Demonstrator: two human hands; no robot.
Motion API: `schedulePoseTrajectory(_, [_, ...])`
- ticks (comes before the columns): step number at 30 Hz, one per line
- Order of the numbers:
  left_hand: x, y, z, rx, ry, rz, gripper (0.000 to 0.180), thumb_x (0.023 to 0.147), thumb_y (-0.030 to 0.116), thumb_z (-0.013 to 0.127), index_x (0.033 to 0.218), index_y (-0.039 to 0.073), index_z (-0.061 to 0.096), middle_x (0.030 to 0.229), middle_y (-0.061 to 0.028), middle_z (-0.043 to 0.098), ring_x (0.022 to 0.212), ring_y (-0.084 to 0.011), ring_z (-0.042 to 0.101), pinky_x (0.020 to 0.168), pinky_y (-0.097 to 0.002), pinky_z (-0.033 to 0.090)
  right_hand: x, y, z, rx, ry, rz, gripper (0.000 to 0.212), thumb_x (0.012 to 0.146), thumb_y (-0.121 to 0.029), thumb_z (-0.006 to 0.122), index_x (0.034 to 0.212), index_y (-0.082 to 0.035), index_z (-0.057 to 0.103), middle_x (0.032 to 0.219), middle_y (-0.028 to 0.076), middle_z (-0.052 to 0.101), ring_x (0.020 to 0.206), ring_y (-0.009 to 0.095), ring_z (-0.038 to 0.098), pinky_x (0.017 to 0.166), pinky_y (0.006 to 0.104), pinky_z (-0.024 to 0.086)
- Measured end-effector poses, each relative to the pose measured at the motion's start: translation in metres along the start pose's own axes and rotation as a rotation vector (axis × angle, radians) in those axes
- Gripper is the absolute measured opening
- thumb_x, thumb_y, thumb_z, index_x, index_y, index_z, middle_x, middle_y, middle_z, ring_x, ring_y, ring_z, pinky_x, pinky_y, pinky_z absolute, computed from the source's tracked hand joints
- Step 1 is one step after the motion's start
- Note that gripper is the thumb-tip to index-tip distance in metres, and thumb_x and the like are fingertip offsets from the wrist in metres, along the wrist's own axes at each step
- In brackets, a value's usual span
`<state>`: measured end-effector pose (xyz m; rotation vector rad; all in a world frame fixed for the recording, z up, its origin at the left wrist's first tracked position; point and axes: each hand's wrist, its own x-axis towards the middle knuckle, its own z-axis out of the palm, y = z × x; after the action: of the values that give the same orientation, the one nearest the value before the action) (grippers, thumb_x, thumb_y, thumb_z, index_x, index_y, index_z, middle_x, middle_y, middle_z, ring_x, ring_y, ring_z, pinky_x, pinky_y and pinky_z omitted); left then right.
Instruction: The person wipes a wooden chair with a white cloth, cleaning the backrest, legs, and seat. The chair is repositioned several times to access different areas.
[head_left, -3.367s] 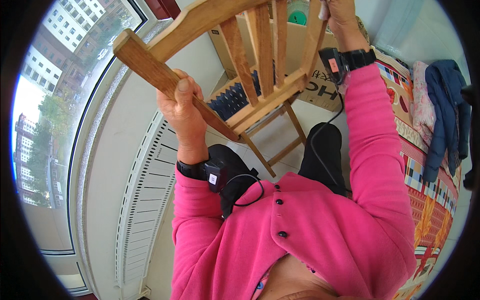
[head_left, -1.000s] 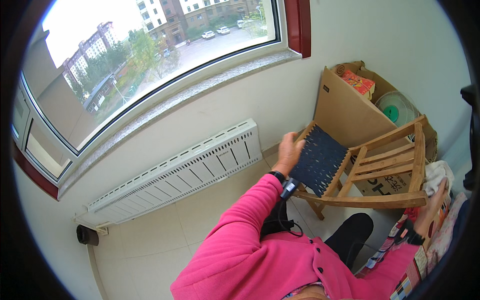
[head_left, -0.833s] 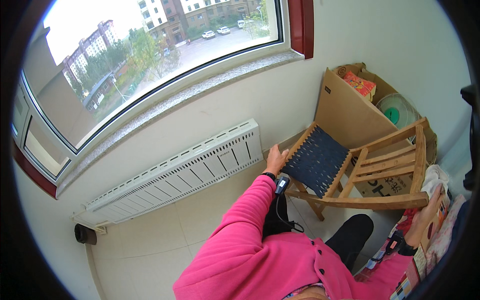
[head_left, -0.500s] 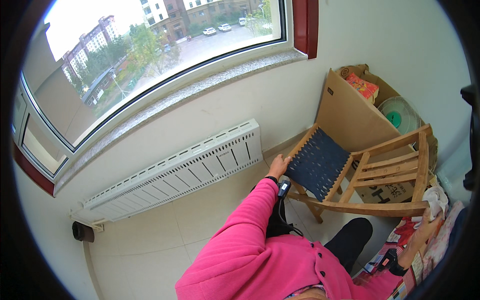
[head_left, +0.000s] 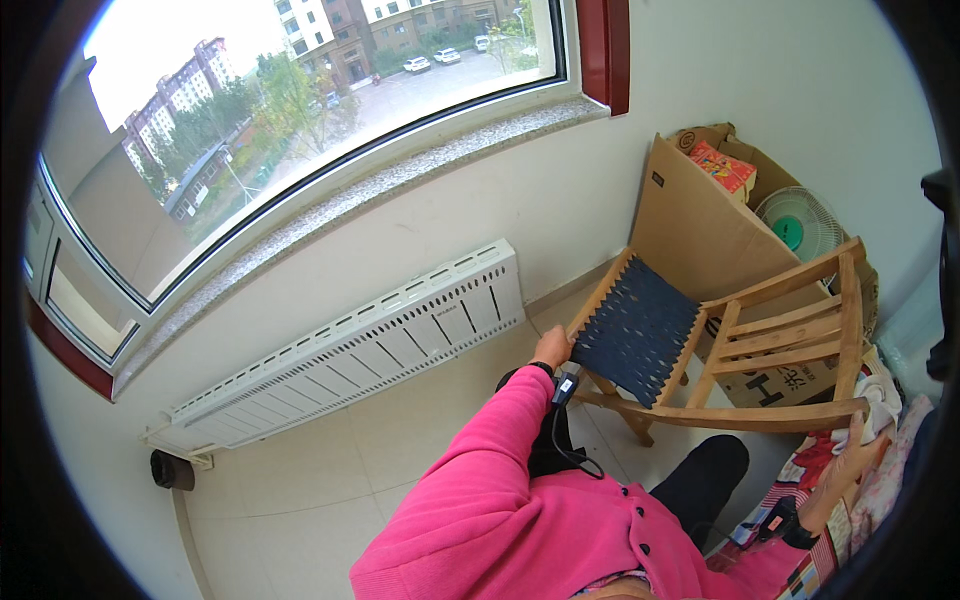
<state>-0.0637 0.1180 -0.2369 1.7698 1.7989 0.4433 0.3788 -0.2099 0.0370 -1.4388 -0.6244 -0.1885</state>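
Note:
A wooden folding chair with a dark blue woven-strap seat stands right of centre, its slatted back toward the right. My left hand is closed round the front edge of the seat frame. Over at the chair back's lower right corner, my right hand grips a crumpled white cloth, with a digit against the wood. Part of that grip is hidden.
Behind the chair are a large cardboard box and a fan. A white radiator runs under the window sill. Patterned bedding lies at the lower right, beside my right arm.
My right hand and the cloth have shifted slightly, baring more of the back's corner. My left hand has slid slightly back along the seat edge; the chair has barely moved.

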Motion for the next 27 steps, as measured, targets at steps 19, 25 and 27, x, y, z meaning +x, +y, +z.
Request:
schedulePoseTrajectory(19, [-0.099,0.021,0.008,-0.026,-0.554,0.097,0.061,0.081,0.034,0.076,0.119,-0.008,0.054,0.105,-0.028,0.067,0.103,-0.0406,0.065,0.086,-0.0435,0.052,0.083,0.051,-0.033,-0.021,0.161,0.076,0.038,0.096,-0.024,0.065,0.116,0.005,0.05,0.12,0.021,0.057,0.105,0.025,0.058,0.093,0.0356,0.049])
schedulePoseTrajectory(25, [-0.1,0.055,-0.03,-0.221,-0.009,0.453,0.056,0.087,0.031,0.071,0.125,-0.005,0.051,0.115,-0.0271,0.063,0.109,-0.0378,0.061,0.093,-0.0402,0.049,0.046,0.008,-0.022,-0.176,0.207,-0.34,0.045,0.101,-0.032,0.055,0.124,0.007,0.057,0.124,0.018,0.06,0.105,0.024,0.06,0.091,0.0331,0.046])
schedulePoseTrajectory(27, [-0.1,0.082,-0.049,-0.295,-0.122,0.502,0.05,0.091,0.026,0.068,0.127,-0.003,0.051,0.117,-0.0232,0.063,0.111,-0.0321,0.062,0.094,-0.0373,0.048,0.016,0.006,-0.004,-0.167,-0.035,-0.278,0.041,0.101,-0.029,0.055,0.124,0.005,0.058,0.121,0.016,0.061,0.104,0.024,0.06,0.089,0.0326,0.048])
